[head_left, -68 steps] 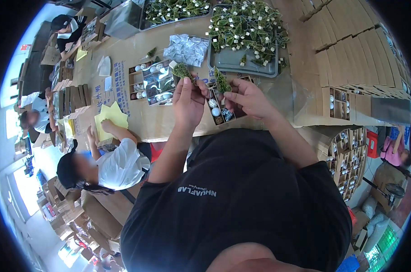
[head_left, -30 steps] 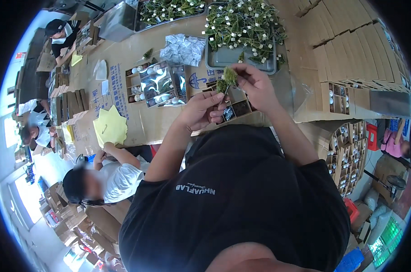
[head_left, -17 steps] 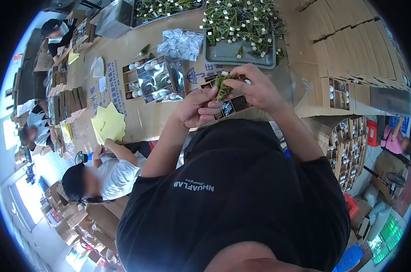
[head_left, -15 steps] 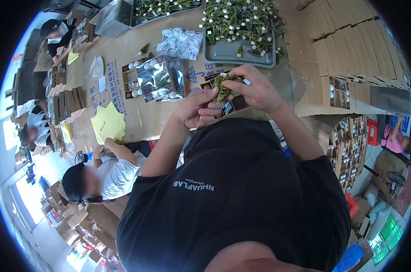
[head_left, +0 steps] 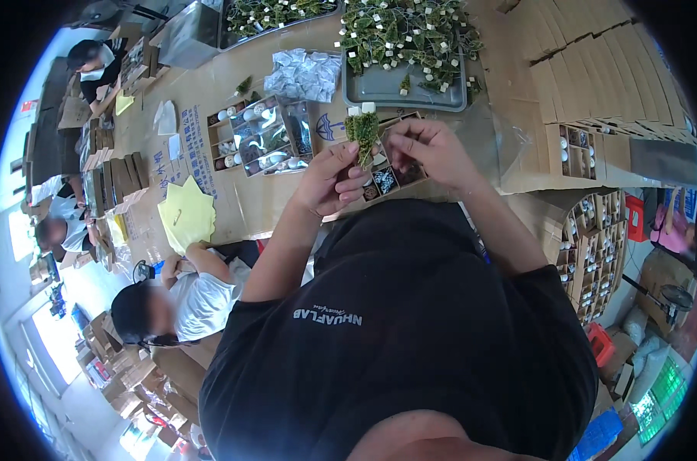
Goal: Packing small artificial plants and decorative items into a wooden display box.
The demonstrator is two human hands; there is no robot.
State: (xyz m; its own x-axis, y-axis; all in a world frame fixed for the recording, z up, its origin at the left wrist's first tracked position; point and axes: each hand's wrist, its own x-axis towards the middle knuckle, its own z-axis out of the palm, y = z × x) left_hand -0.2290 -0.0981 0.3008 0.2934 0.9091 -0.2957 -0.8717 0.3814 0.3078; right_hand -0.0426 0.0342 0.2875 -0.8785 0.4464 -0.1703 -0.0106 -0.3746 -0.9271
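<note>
My left hand [head_left: 333, 178] pinches a small bunch of green miniature trees [head_left: 362, 135] by the pointed tips, their white square bases facing away from me. My right hand [head_left: 428, 154] is just to the right of the trees, apart from them. Its fingers are curled with the thumb against them, and whatever they hold is hidden. Under both hands lies a divided cardboard box [head_left: 404, 175] whose compartments hold small dark and pale-blue items; my hands cover part of it.
A grey tray [head_left: 368, 91] heaped with similar trees stands ahead. Left of it lie silvery packets [head_left: 304, 74] and a filled compartment box under clear film [head_left: 264, 137]. Yellow star-shaped sheets [head_left: 187, 213] rest further left, near a seated co-worker [head_left: 202, 296]. Stacked cartons [head_left: 606, 84] rise at right.
My right hand has come away from the trees and moved slightly right. The bunch now stands upright in my left hand, with its white bases in view.
</note>
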